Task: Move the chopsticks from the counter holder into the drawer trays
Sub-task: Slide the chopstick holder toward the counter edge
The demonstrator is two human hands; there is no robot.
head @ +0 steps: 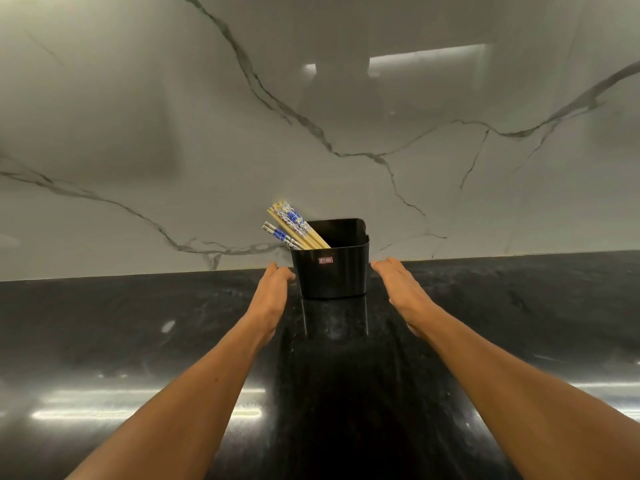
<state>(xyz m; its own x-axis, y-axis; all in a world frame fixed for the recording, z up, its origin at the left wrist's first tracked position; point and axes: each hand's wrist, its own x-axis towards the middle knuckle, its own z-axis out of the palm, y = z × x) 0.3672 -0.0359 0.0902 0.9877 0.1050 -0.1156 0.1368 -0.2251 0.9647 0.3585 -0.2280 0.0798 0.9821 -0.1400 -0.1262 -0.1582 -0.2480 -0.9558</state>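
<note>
A black plastic holder (332, 275) with a small red label stands on the black counter close to the back wall. Several wooden chopsticks (294, 230) with blue-and-white patterned tops lean out of its left corner. My left hand (272, 296) is stretched flat just left of the holder, fingertips near its lower left side. My right hand (401, 289) is stretched out to the right of the holder, a small gap between them. Both hands are open and hold nothing. No drawer or trays are in view.
The glossy black stone counter (138, 323) runs the full width of the view. A grey veined marble backsplash (346, 116) rises directly behind the holder.
</note>
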